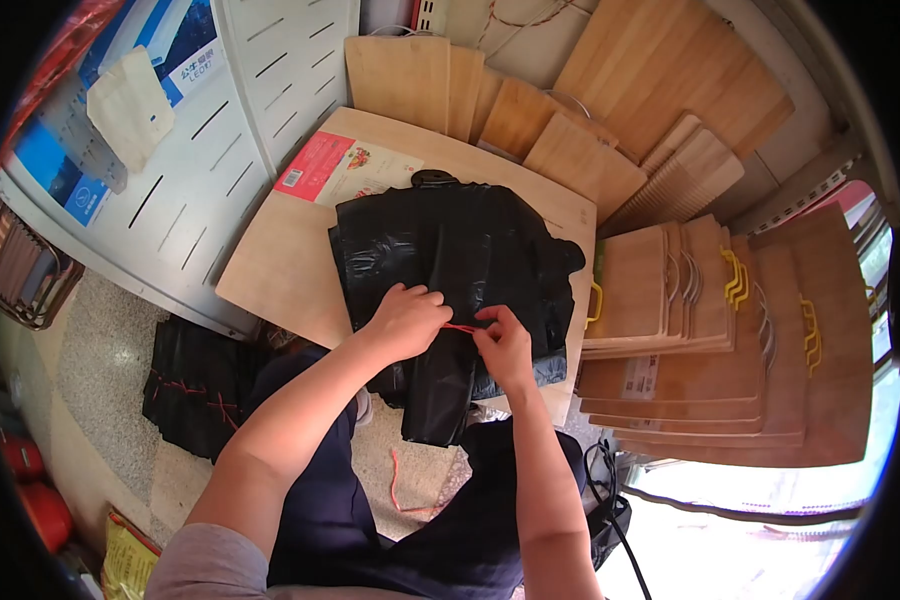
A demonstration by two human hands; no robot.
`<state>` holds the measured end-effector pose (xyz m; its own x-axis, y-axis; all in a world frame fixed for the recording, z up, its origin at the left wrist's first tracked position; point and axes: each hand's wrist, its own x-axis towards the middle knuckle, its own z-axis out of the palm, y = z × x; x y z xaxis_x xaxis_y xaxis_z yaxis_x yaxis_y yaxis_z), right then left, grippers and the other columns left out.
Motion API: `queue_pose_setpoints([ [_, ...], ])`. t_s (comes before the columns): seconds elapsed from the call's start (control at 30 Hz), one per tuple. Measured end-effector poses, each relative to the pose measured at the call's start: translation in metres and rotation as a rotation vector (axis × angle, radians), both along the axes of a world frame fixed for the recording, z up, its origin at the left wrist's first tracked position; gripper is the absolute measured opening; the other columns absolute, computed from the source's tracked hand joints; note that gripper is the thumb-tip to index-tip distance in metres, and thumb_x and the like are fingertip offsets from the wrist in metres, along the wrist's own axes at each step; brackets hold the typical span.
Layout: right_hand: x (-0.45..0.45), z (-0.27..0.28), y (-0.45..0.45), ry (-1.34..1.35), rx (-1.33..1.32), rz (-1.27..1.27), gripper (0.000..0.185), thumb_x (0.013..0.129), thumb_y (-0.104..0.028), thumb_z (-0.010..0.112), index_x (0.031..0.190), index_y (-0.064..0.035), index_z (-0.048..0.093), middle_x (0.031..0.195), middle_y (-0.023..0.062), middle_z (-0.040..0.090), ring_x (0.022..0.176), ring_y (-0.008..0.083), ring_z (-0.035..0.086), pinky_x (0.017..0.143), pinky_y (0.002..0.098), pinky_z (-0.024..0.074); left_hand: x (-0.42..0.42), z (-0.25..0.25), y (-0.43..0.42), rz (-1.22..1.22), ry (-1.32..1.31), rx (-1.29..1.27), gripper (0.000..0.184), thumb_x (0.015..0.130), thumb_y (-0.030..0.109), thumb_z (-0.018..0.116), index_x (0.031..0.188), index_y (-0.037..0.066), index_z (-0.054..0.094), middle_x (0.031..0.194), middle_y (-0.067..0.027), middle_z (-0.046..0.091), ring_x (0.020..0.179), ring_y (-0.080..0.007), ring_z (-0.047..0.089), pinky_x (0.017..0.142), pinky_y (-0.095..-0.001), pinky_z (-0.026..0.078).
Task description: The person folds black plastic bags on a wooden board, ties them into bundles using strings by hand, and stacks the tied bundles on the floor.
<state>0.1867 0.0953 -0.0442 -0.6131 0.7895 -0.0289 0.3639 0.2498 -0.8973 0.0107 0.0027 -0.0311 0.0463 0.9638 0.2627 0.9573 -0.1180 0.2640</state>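
A red string (459, 327) runs between my two hands, across a long folded bundle of black plastic bags (440, 395). My left hand (408, 320) is closed on the string's left part, its fingers curled over the bundle. From the right, my right hand (505, 348) pinches the other part between thumb and fingers. Beneath the bundle lies a wider pile of black plastic bags (510, 240) on a light wooden board (290, 270). The bundle's lower end hangs over the board's near edge toward my lap. Whether the string is knotted is too small to tell.
More black bag bundles (185, 385) with red strings lie at lower left. A loose red string (396, 480) is between my legs. Wooden cutting boards (670, 385) are stacked at right, others (400, 80) lean behind. A white slotted metal panel (185, 190) stands left.
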Motion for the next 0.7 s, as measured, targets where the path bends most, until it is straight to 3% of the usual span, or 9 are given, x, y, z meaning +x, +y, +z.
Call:
queue_pose_setpoints([
  [0.13, 0.002, -0.008, 0.005, -0.072, 0.122, -0.093, 0.023, 0.081, -0.01, 0.064, 0.102, 0.0007, 0.06, 0.067, 0.0112, 0.066, 0.059, 0.0182, 0.064, 0.059, 0.0307, 0.0498, 0.0, -0.012, 0.002, 0.056, -0.044, -0.055, 0.014, 0.078, 0.017, 0.068, 0.086, 0.008, 0.06, 0.082, -0.0072, 0.059, 0.079, -0.0282, 0.061, 0.068, -0.04, 0.048],
  [0.23, 0.001, 0.003, 0.004, 0.03, -0.124, -0.229, 0.031, 0.083, -0.02, 0.068, 0.102, 0.0027, 0.059, 0.071, 0.0133, 0.067, 0.062, 0.0194, 0.066, 0.059, 0.0305, 0.0504, -0.011, -0.008, -0.001, 0.245, -0.318, -0.079, 0.033, 0.076, 0.023, 0.073, 0.096, 0.001, 0.057, 0.086, -0.0127, 0.063, 0.082, -0.0323, 0.064, 0.066, -0.0384, 0.05],
  [0.33, 0.001, -0.006, 0.003, -0.087, -0.214, -0.133, 0.035, 0.086, -0.026, 0.068, 0.103, 0.0032, 0.059, 0.079, 0.0099, 0.066, 0.068, 0.015, 0.064, 0.058, 0.0262, 0.0489, -0.014, -0.007, -0.003, 0.318, -0.684, -0.39, 0.049, 0.076, 0.028, 0.077, 0.104, -0.004, 0.052, 0.09, -0.0188, 0.065, 0.081, -0.033, 0.066, 0.067, -0.0379, 0.051],
  [0.4, 0.001, -0.005, 0.005, -0.16, -0.318, -0.025, 0.033, 0.087, -0.028, 0.069, 0.101, 0.0013, 0.061, 0.082, 0.0035, 0.065, 0.072, 0.0115, 0.061, 0.059, 0.023, 0.0474, -0.013, -0.007, 0.001, 0.313, -0.795, -0.501, 0.044, 0.083, 0.026, 0.073, 0.109, -0.003, 0.053, 0.085, -0.0099, 0.064, 0.082, -0.013, 0.063, 0.066, -0.0281, 0.049],
  [0.43, 0.001, -0.001, 0.006, -0.159, -0.317, -0.025, 0.033, 0.087, -0.028, 0.069, 0.101, 0.0013, 0.061, 0.082, 0.0035, 0.065, 0.072, 0.0115, 0.061, 0.059, 0.023, 0.0474, -0.013, -0.006, 0.003, 0.313, -0.794, -0.499, 0.044, 0.083, 0.026, 0.073, 0.109, -0.003, 0.053, 0.085, -0.0099, 0.064, 0.082, -0.013, 0.063, 0.066, -0.0281, 0.049],
  [0.5, 0.001, 0.008, 0.007, 0.162, -0.729, -0.071, 0.022, 0.089, -0.022, 0.067, 0.099, -0.003, 0.063, 0.084, 0.0021, 0.066, 0.074, 0.0114, 0.062, 0.061, 0.0236, 0.0481, -0.017, -0.001, 0.007, 0.289, -1.228, -0.468, 0.033, 0.084, 0.025, 0.072, 0.104, 0.003, 0.058, 0.086, -0.0033, 0.062, 0.08, -0.01, 0.059, 0.067, -0.0227, 0.045],
  [0.53, 0.001, 0.008, 0.007, 0.165, -0.727, -0.07, 0.022, 0.089, -0.022, 0.067, 0.099, -0.003, 0.063, 0.084, 0.0021, 0.066, 0.074, 0.0114, 0.062, 0.061, 0.0236, 0.0481, -0.018, 0.0, 0.008, 0.271, -1.444, -0.447, 0.027, 0.085, 0.024, 0.071, 0.101, 0.005, 0.06, 0.086, 0.0, 0.061, 0.079, -0.0085, 0.056, 0.068, -0.02, 0.044],
  [0.6, 0.001, 0.008, 0.008, 0.49, -0.865, -0.018, 0.016, 0.091, -0.016, 0.063, 0.103, -0.006, 0.064, 0.091, 0.0026, 0.068, 0.08, 0.0123, 0.064, 0.068, 0.0259, 0.0508, -0.017, 0.004, 0.008, 0.249, -1.559, -0.431, 0.027, 0.085, 0.026, 0.071, 0.1, 0.006, 0.06, 0.087, -0.0004, 0.061, 0.08, -0.009, 0.056, 0.069, -0.0223, 0.044],
  [0.7, -0.002, 0.014, 0.005, 0.637, -0.878, 0.021, 0.015, 0.093, -0.012, 0.06, 0.107, -0.0072, 0.063, 0.096, 0.0016, 0.068, 0.089, 0.0125, 0.063, 0.079, 0.0285, 0.0498, -0.012, 0.001, 0.009, 0.15, -1.791, -0.361, 0.026, 0.087, 0.028, 0.069, 0.098, 0.008, 0.06, 0.087, 0.0003, 0.058, 0.082, -0.0089, 0.056, 0.07, -0.0239, 0.045],
])
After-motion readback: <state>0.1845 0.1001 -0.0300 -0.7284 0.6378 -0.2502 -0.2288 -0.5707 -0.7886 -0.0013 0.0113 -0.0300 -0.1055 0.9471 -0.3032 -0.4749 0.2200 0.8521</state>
